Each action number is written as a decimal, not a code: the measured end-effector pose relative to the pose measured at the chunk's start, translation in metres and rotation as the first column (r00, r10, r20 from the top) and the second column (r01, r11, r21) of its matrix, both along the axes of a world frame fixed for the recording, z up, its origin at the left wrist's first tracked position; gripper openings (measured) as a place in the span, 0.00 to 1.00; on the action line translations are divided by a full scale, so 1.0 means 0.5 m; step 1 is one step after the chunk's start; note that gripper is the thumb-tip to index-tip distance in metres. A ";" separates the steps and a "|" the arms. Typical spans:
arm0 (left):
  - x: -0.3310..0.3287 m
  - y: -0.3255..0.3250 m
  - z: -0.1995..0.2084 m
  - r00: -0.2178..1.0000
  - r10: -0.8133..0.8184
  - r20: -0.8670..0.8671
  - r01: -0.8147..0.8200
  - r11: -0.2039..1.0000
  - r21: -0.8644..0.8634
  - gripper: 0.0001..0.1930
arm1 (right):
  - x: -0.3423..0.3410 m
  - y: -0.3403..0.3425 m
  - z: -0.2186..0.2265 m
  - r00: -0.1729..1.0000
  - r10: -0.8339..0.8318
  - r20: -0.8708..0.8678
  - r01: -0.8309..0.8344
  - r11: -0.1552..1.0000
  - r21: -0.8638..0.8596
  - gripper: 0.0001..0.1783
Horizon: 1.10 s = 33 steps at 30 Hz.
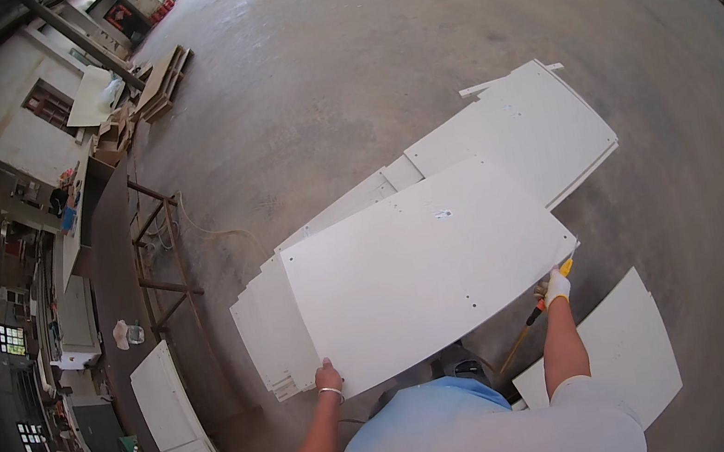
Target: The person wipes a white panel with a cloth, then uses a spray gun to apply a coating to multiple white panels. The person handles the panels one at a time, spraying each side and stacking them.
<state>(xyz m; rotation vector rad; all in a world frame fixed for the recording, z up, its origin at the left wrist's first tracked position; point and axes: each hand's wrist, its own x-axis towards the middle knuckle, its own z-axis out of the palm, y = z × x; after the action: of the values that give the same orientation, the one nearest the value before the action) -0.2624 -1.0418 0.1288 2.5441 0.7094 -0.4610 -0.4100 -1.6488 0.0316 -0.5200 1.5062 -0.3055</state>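
A large white panel (415, 265) with small drilled holes and a small label lies in front of me, on top of other white panels. My left hand (329, 378), bare with a bracelet at the wrist, grips its near left edge; the fingers are partly hidden. At the near right corner, my right hand (556, 287) wears a white glove and is closed around a yellow tool (567, 266). A black and orange fitting joins this tool to an orange hose (514, 350) that runs down beside my body. The tool's exact kind is hard to make out.
More white boards (511, 129) are stacked beyond the panel. Another white panel (623, 346) lies at my right, and two boards (168, 400) stand at the left. A rusty metal frame (162, 256), wooden pallets (163, 83) and a cluttered bench (72, 218) line the left side.
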 end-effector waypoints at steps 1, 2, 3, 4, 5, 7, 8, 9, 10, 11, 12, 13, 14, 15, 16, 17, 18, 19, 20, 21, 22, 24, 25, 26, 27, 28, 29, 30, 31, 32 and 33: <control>-0.008 0.001 0.003 0.999 0.040 -0.022 -0.041 0.998 -0.041 0.33 | 0.018 -0.011 -0.009 0.996 0.093 0.007 -0.092 0.993 -0.069 0.24; -0.017 0.000 0.004 1.000 0.018 0.022 -0.017 0.997 -0.077 0.32 | 0.033 -0.020 -0.019 0.983 0.159 -0.086 -0.172 0.972 -0.161 0.24; -0.026 -0.001 0.005 0.999 0.004 0.046 0.000 0.996 -0.084 0.31 | 0.041 -0.026 -0.028 0.973 0.167 -0.161 -0.192 0.969 -0.157 0.23; -0.035 -0.002 0.007 0.998 -0.041 0.039 0.044 0.995 -0.084 0.31 | 0.045 -0.031 -0.038 0.950 0.197 -0.243 -0.239 0.958 -0.159 0.24; -0.041 -0.003 0.009 0.999 -0.008 0.049 0.014 0.991 -0.133 0.29 | 0.043 -0.033 -0.046 0.960 0.180 -0.216 -0.219 0.960 -0.174 0.21; -0.046 -0.007 0.019 1.000 0.006 -0.002 -0.006 0.981 -0.195 0.27 | 0.030 -0.035 -0.062 0.971 0.226 -0.077 -0.236 0.959 -0.160 0.18; -0.043 -0.014 0.024 0.998 0.062 -0.030 -0.068 0.967 -0.247 0.27 | 0.021 -0.037 -0.067 0.974 0.217 -0.056 -0.222 0.969 -0.111 0.16; -0.038 -0.024 0.031 0.988 0.129 -0.082 -0.147 0.952 -0.269 0.27 | 0.014 -0.038 -0.072 0.966 0.257 0.020 -0.254 0.962 -0.096 0.15; -0.023 -0.040 0.036 0.969 0.200 -0.148 -0.235 0.932 -0.278 0.27 | 0.008 -0.040 -0.075 0.974 0.226 0.003 -0.225 0.970 -0.088 0.15; -0.010 -0.057 0.043 0.890 0.426 -0.160 -0.455 0.836 -0.306 0.27 | 0.007 -0.042 -0.077 0.967 0.255 0.000 -0.254 0.964 -0.078 0.15; 0.009 -0.069 0.053 0.758 0.617 -0.210 -0.650 0.695 -0.306 0.28 | 0.006 -0.042 -0.078 0.966 0.258 -0.024 -0.259 0.962 -0.087 0.15; 0.017 -0.080 0.064 0.823 0.550 -0.140 -0.566 0.812 -0.141 0.29 | 0.010 -0.043 -0.077 0.968 0.251 0.016 -0.249 0.965 -0.081 0.16; 0.028 -0.092 0.074 0.885 0.450 -0.121 -0.449 0.893 0.038 0.31 | 0.014 -0.040 -0.076 0.979 0.204 0.026 -0.203 0.977 -0.060 0.16; 0.038 -0.099 0.083 0.888 0.447 -0.103 -0.445 0.894 0.048 0.32 | 0.018 -0.037 -0.072 0.965 0.255 0.060 -0.251 0.965 -0.079 0.16; 0.042 -0.099 0.092 0.890 0.449 -0.074 -0.443 0.893 0.081 0.33 | 0.021 -0.029 -0.069 0.970 0.240 0.047 -0.235 0.968 -0.088 0.16; 0.039 -0.092 0.098 0.886 0.457 -0.072 -0.455 0.889 0.045 0.33 | 0.020 -0.020 -0.063 0.961 0.268 0.067 -0.262 0.961 -0.090 0.16; 0.033 -0.079 0.104 0.886 0.460 -0.061 -0.459 0.888 0.036 0.34 | 0.019 -0.006 -0.056 0.968 0.240 0.078 -0.232 0.968 -0.101 0.16; 0.025 -0.063 0.107 0.894 0.447 -0.043 -0.446 0.894 0.038 0.35 | 0.015 0.010 -0.048 0.960 0.267 0.078 -0.262 0.962 -0.073 0.16; 0.007 -0.038 0.109 0.877 0.480 -0.040 -0.479 0.877 0.022 0.35 | 0.008 0.028 -0.037 0.966 0.245 0.081 -0.241 0.969 -0.062 0.15; -0.024 -0.005 0.111 0.865 0.501 -0.034 -0.500 0.866 0.014 0.35 | 0.004 0.050 -0.027 0.949 0.294 0.113 -0.289 0.956 -0.055 0.16; -0.059 0.026 0.112 0.856 0.515 -0.039 -0.514 0.857 0.018 0.35 | 0.000 0.072 -0.015 0.940 0.313 0.133 -0.308 0.950 -0.054 0.16; -0.129 0.097 0.122 0.811 0.585 -0.002 -0.584 0.810 0.055 0.35 | 0.008 0.120 0.008 0.916 0.365 0.164 -0.363 0.931 -0.046 0.16; -0.178 0.126 0.128 0.776 0.631 0.002 -0.630 0.774 0.055 0.35 | 0.026 0.144 0.020 0.899 0.404 0.167 -0.404 0.914 -0.041 0.16; -0.226 0.154 0.137 0.735 0.678 0.003 -0.676 0.734 0.064 0.35 | 0.046 0.169 0.034 0.875 0.445 0.191 -0.447 0.894 -0.038 0.17; -0.268 0.182 0.146 0.699 0.715 0.015 -0.715 0.698 0.043 0.35 | 0.082 0.199 0.045 0.859 0.453 0.239 -0.460 0.887 -0.029 0.17; -0.309 0.208 0.153 0.660 0.751 0.022 -0.751 0.660 0.029 0.35 | 0.122 0.229 0.058 0.824 0.511 0.246 -0.515 0.856 -0.052 0.16; -0.345 0.231 0.157 0.620 0.784 0.026 -0.785 0.619 0.028 0.35 | 0.168 0.264 0.070 0.793 0.559 0.241 -0.559 0.826 -0.076 0.16; -0.379 0.252 0.158 0.553 0.831 0.062 -0.833 0.554 -0.002 0.35 | 0.216 0.303 0.082 0.750 0.593 0.292 -0.595 0.799 -0.094 0.16; -0.416 0.272 0.155 0.480 0.873 0.089 -0.875 0.483 -0.019 0.35 | 0.268 0.349 0.093 0.714 0.630 0.307 -0.626 0.770 -0.124 0.16; -0.457 0.296 0.149 0.410 0.905 0.116 -0.910 0.415 -0.016 0.35 | 0.316 0.398 0.107 0.649 0.669 0.363 -0.687 0.720 -0.100 0.15; -0.498 0.321 0.138 0.342 0.930 0.135 -0.935 0.351 -0.049 0.34 | 0.359 0.455 0.119 0.577 0.720 0.385 -0.722 0.670 -0.171 0.14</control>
<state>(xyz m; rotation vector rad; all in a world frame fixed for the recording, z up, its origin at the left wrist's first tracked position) -0.5116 -0.8814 0.1980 1.6754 1.9389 0.1661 -0.2306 -1.4215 0.0910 -0.9579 0.7587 0.2347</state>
